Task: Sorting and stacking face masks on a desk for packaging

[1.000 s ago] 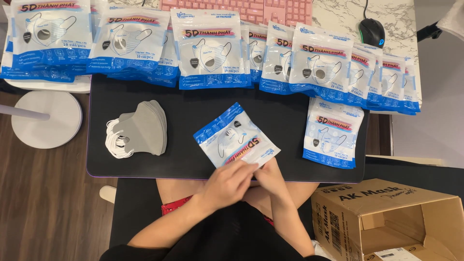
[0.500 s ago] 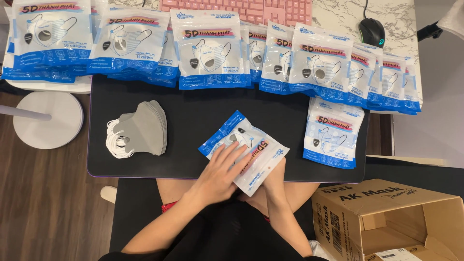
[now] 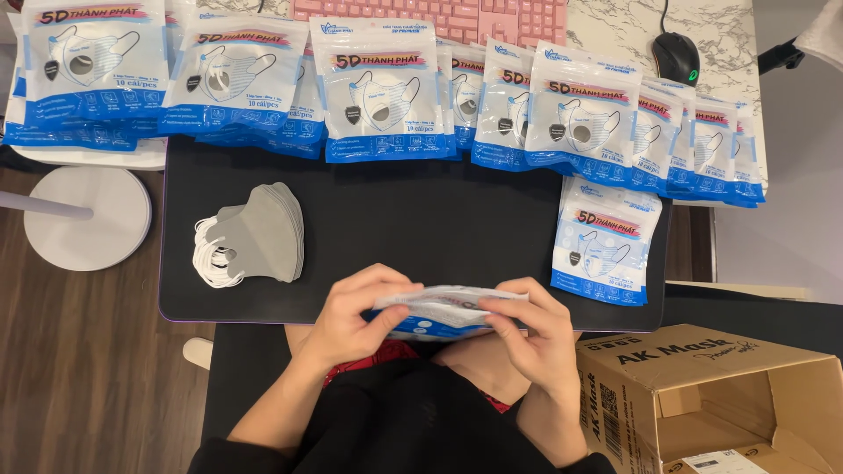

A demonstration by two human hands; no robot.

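My left hand [image 3: 356, 314] and my right hand [image 3: 533, 326] hold one blue-and-white mask packet [image 3: 443, 312] between them at the near edge of the black table [image 3: 439, 219]. The packet is tilted almost edge-on to the camera, gripped at both ends by my fingers. A stack of loose grey face masks [image 3: 255, 235] with white ear loops lies on the table to the left of my hands.
Rows of the same packets [image 3: 386, 88] overlap along the table's far edge, and a short pile of packets [image 3: 606, 241] sits at the right. An open cardboard box [image 3: 702, 395] stands lower right. A pink keyboard [image 3: 457, 16], a black mouse [image 3: 676, 57] and a white round stool [image 3: 88, 215] are nearby.
The packet lay flat on the table under my hands; now both hands have lifted it toward me and tipped it edge-on.
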